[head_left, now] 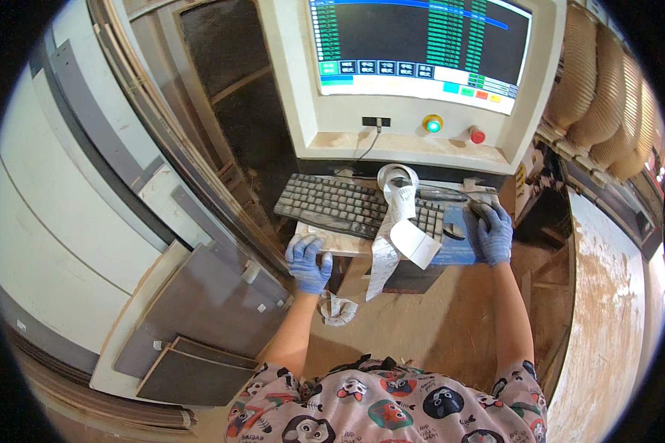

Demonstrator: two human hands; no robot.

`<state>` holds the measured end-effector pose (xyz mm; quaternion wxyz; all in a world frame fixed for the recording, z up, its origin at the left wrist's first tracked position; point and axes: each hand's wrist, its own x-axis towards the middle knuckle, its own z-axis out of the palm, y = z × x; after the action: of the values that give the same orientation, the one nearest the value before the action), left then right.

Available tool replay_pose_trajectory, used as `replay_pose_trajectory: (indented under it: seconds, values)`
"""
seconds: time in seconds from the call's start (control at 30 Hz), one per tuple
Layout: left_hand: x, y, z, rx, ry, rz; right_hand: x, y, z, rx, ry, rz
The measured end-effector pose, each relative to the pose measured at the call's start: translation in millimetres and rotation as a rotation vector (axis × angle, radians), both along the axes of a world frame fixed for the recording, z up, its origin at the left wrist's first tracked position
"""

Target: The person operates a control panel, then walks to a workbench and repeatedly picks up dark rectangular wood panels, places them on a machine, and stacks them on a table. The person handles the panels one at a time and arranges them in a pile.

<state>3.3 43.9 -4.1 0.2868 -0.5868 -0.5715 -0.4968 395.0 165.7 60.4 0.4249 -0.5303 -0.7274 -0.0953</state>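
My left hand, in a blue glove, lies on the near left edge of a pale shelf, its fingers apart and holding nothing. Further right, my right hand, also gloved in blue, curls over a dark thing that looks like a computer mouse, mostly hidden under the fingers. It is at the right side of a blue pad. A dusty dark keyboard sits between my hands. Across its right part lies a roll of printed white labels, with a strip hanging over the shelf's front edge.
Behind the keyboard stands a machine console with a lit screen, a glowing green button and a red knob. Grey panels lean at left. Ribbed hoses and a worn board are at right. Crumpled label paper lies below.
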Motion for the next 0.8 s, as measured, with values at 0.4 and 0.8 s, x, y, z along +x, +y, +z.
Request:
replay_pose_trajectory:
  seconds: [0.4, 0.8]
  values:
    - [1.4, 1.3, -0.3, 0.016, 0.004, -0.013, 0.5, 0.6, 2.0, -0.026, 0.005, 0.007]
    - [-0.8, 1.2, -3.6, 0.002, 0.007, -0.01, -2.3, -2.9, 5.6, -0.059, -0.018, -0.011]
